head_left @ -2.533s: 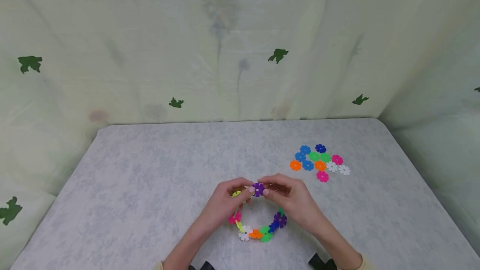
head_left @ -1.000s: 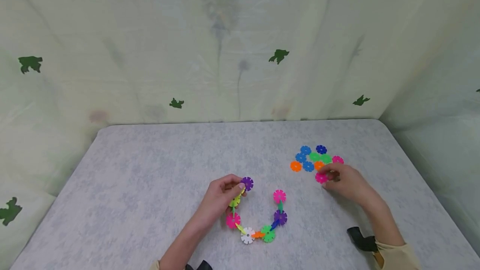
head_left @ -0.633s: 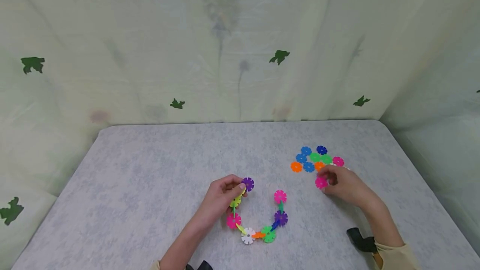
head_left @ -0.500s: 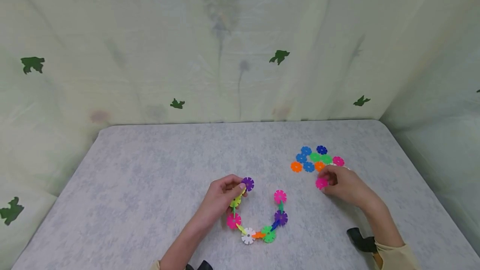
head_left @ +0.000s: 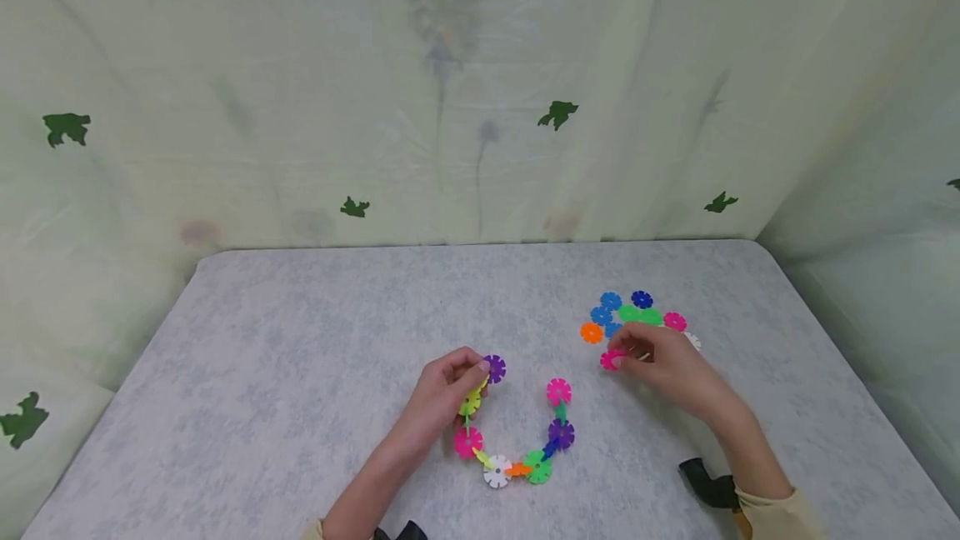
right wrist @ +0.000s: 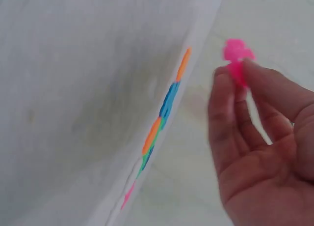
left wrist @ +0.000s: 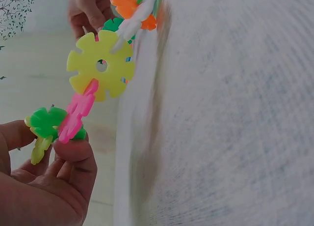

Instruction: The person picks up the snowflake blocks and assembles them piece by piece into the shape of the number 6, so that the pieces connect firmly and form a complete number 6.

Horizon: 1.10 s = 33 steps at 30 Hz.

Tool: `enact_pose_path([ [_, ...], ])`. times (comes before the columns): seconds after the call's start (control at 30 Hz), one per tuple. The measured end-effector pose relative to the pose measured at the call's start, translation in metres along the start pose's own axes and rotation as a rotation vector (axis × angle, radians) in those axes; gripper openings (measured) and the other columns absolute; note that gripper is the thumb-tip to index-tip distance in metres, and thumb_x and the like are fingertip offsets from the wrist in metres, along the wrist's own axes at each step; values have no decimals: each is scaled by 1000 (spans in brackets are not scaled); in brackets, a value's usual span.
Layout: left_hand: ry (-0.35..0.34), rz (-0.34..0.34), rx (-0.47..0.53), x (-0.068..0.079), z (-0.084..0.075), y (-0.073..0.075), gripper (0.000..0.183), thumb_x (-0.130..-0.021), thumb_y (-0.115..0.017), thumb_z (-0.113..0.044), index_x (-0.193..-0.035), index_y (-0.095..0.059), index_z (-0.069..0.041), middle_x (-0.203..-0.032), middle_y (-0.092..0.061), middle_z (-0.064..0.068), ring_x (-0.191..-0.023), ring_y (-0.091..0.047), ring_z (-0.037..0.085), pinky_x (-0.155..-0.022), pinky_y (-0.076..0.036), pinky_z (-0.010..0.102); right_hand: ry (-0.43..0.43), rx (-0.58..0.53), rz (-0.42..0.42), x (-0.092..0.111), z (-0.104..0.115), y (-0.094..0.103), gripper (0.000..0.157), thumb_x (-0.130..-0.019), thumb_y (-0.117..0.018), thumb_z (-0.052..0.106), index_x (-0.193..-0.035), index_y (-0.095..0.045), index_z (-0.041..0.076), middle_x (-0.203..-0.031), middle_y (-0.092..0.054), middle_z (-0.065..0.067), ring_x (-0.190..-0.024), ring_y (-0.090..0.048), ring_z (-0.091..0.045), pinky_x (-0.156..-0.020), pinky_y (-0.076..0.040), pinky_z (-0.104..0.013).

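Observation:
My left hand [head_left: 442, 390] pinches the upper left end of a chain of notched plastic snowflake discs, near a purple disc [head_left: 496, 368]. The chain curves in a U over the table, through a white disc [head_left: 497, 472] to a pink disc [head_left: 558, 392] at its other end. In the left wrist view a yellow disc [left wrist: 100, 66] and a pink disc [left wrist: 77, 113] of the chain show beyond the fingers. My right hand [head_left: 671, 365] pinches a loose pink disc [right wrist: 238, 56] between thumb and fingers, raised off the table as seen in the right wrist view.
Loose discs lie in a group beyond my right hand: an orange disc [head_left: 592, 332], blue discs [head_left: 602, 316], green ones [head_left: 649, 317] and a pink disc [head_left: 675, 321]. My right hand partly covers the group. A leaf-patterned curtain [head_left: 300, 107] hangs behind the table [head_left: 315, 315].
My right hand left the chain, took a pink disc from the group, lifted it and moved it left. My left hand kept hold of the chain's end, which shifted slightly left.

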<state>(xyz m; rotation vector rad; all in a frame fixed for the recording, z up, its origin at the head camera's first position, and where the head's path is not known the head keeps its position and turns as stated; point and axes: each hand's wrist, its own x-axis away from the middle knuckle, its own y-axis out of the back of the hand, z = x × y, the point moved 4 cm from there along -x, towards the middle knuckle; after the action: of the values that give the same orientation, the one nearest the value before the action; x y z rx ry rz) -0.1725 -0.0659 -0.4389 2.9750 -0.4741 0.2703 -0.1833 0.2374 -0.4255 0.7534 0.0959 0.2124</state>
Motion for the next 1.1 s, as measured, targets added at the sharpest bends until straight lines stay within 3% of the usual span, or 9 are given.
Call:
enact_pose_path([
  [0.23, 2, -12, 1, 2, -2, -2, 24, -99, -60, -29, -98, -63, -5, -83, -62, 16, -61, -48, 18, -45, -34, 25, 25, -194, -12, 1, 27, -20, 19, -88, -75, 8, -106, -69, 12, -97, -66, -1, -88, -64, -17, -75, -55, -25],
  [0.47, 11, -10, -4, 2, -3, -4, 26, -100, -59, -29, -98, -63, -4, -83, -62, 17, -59, -46, 16, -45, -35, 24, 22, -341, -55, 3, 51, -42, 16, -88, -74, 10, -103, -69, 11, -95, -68, -3, -84, -68, -21, -74, -57, -31],
  [0.73, 8, 9, -3, 2, -3, -5, 23, -98, -62, -28, -101, -64, -5, -87, -65, 17, -63, -51, 17, -45, -39, 24, 18, -331, -114, 5, 70, -64, 11, -88, -75, 13, -97, -70, 17, -90, -70, 4, -80, -68, -24, -71, -57, -27],
  [1.1, -11, 29, 5, 1, -3, -7, 23, -98, -62, -27, -101, -64, -4, -83, -66, 12, -67, -53, 19, -47, -39, 24, -11, -362, -163, 5, 76, -74, 20, -85, -76, 2, -90, -71, 20, -89, -69, 4, -83, -68, -10, -76, -56, -25],
])
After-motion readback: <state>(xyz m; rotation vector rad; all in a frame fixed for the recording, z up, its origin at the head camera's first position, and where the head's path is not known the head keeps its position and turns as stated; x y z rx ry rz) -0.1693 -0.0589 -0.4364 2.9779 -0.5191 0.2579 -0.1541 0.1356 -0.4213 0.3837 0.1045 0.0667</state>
